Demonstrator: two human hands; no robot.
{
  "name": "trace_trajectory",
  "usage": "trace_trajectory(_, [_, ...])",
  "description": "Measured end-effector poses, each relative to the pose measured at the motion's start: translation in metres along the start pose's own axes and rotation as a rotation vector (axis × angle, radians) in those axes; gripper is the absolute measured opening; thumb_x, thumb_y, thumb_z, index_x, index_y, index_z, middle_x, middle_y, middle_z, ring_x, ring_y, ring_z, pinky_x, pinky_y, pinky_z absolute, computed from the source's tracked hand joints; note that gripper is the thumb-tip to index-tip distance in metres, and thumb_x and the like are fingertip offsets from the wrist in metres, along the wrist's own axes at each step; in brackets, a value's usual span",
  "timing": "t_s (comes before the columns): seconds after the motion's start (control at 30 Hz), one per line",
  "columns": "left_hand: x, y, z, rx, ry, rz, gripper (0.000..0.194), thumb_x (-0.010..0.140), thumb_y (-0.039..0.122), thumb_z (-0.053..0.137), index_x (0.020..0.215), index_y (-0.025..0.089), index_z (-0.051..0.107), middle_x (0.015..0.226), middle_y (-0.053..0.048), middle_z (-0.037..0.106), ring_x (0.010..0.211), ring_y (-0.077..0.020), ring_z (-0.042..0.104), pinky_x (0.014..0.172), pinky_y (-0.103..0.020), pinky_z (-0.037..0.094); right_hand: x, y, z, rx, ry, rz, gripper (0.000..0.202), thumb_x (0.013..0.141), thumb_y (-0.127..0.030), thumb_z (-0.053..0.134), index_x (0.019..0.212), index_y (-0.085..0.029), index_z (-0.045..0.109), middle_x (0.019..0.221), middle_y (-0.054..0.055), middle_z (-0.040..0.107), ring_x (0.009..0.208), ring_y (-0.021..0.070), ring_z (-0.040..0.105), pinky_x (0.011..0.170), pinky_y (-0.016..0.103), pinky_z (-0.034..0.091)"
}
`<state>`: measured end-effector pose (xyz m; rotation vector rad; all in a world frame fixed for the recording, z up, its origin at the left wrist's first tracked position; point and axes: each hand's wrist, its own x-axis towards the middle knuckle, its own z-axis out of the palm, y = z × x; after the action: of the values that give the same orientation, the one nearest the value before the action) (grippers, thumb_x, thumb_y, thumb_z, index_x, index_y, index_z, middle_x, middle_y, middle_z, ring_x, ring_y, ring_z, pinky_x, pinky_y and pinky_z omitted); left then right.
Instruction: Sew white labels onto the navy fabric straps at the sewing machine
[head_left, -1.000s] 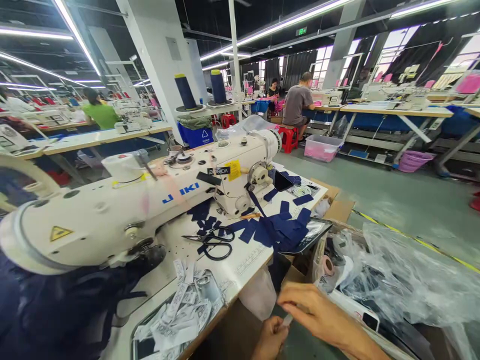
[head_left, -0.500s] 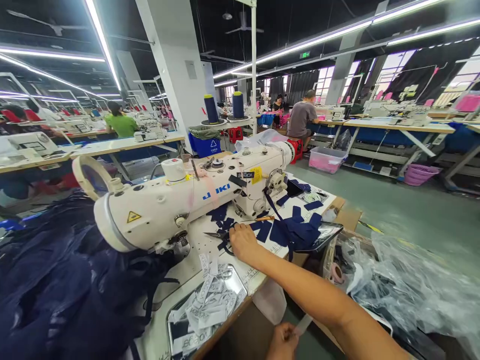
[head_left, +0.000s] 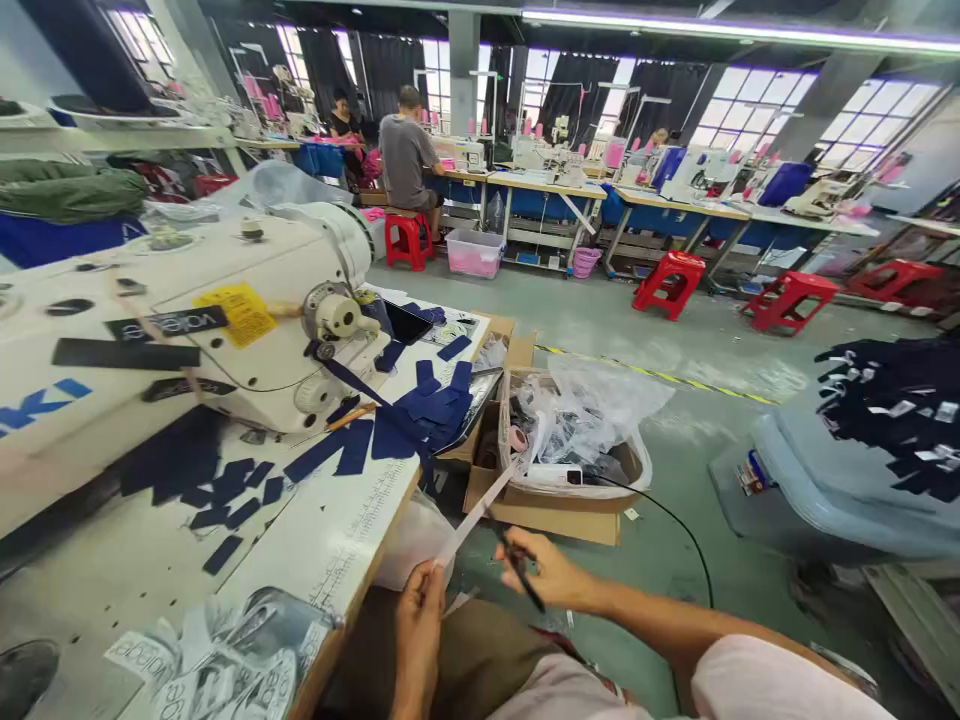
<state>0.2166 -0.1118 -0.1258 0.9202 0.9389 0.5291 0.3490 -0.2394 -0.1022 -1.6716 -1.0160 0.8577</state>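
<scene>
My left hand (head_left: 421,605) pinches the end of a pale label tape (head_left: 476,512) beside the front edge of the sewing table. The tape slants up and away to a box beside the table, near a pinkish roll (head_left: 517,438). My right hand (head_left: 541,568) is closed around dark scissors (head_left: 525,578), a little right of the tape and apart from it. Their blades point toward the tape, partly blurred. Cut white labels (head_left: 225,660) with dark lettering lie in a heap on a tray at the table's near edge.
A white sewing machine (head_left: 172,290) fills the left. Navy fabric pieces (head_left: 427,410) lie across the table (head_left: 315,545). A cardboard box (head_left: 555,515) with a plastic-lined bin stands beside it. At right, dark labelled pieces (head_left: 892,410) cover a plastic tub (head_left: 787,490). Two people sit farther back.
The view has swung right. My right hand has taken the scissors off the table and brought them near the tape. My left hand still holds the tape, now stretched out toward the box.
</scene>
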Motion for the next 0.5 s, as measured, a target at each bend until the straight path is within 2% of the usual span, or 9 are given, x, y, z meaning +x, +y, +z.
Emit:
trace_trajectory(0.07, [0.000, 0.008, 0.001, 0.025, 0.038, 0.021, 0.045, 0.043, 0.048, 0.075, 0.068, 0.013, 0.060, 0.041, 0.009, 0.033, 0.042, -0.0045, 0.028, 0.038, -0.016, 0.025, -0.009, 0.040, -0.015, 0.301, -0.007, 0.406, 0.038, 0.066, -0.053, 0.054, 0.077, -0.018, 0.044, 0.060, -0.004, 0.042, 0.052, 0.0100, 0.041, 0.054, 0.023, 0.035])
trace_trajectory(0.17, [-0.001, 0.018, 0.002, 0.004, 0.082, 0.064, 0.045, 0.045, 0.048, 0.075, 0.071, 0.015, 0.058, 0.044, 0.009, 0.033, 0.043, -0.0039, 0.028, 0.041, -0.015, 0.027, -0.006, 0.080, -0.028, 0.436, -0.043, 0.602, 0.056, 0.070, -0.071, 0.035, 0.074, -0.015, 0.044, 0.056, -0.003, 0.042, 0.046, 0.0106, 0.044, 0.049, 0.024, 0.035])
trace_trajectory(0.23, [-0.004, 0.025, 0.001, -0.023, 0.107, 0.074, 0.043, 0.046, 0.046, 0.075, 0.070, 0.016, 0.057, 0.044, 0.010, 0.032, 0.043, -0.0035, 0.028, 0.042, -0.015, 0.027, 0.007, 0.095, -0.032, 0.488, -0.080, 0.660, 0.062, 0.072, -0.073, 0.026, 0.073, -0.014, 0.046, 0.057, 0.000, 0.045, 0.047, 0.0123, 0.049, 0.050, 0.025, 0.038])
trace_trajectory(0.33, [-0.013, 0.035, -0.002, -0.069, 0.171, 0.086, 0.041, 0.046, 0.043, 0.077, 0.068, 0.017, 0.056, 0.044, 0.010, 0.034, 0.043, -0.0032, 0.029, 0.042, -0.015, 0.029, 0.031, 0.103, -0.032, 0.559, -0.101, 0.693, 0.066, 0.077, -0.071, 0.018, 0.072, -0.013, 0.048, 0.057, 0.001, 0.047, 0.048, 0.0131, 0.051, 0.051, 0.027, 0.041])
trace_trajectory(0.5, [-0.032, 0.037, -0.013, -0.137, 0.224, 0.091, 0.040, 0.043, 0.043, 0.078, 0.063, 0.017, 0.054, 0.038, 0.010, 0.033, 0.039, -0.0032, 0.030, 0.040, -0.016, 0.029, 0.058, 0.099, -0.027, 0.583, -0.026, 0.576, 0.067, 0.081, -0.066, 0.007, 0.071, -0.014, 0.048, 0.058, -0.001, 0.045, 0.049, 0.0099, 0.051, 0.052, 0.023, 0.041])
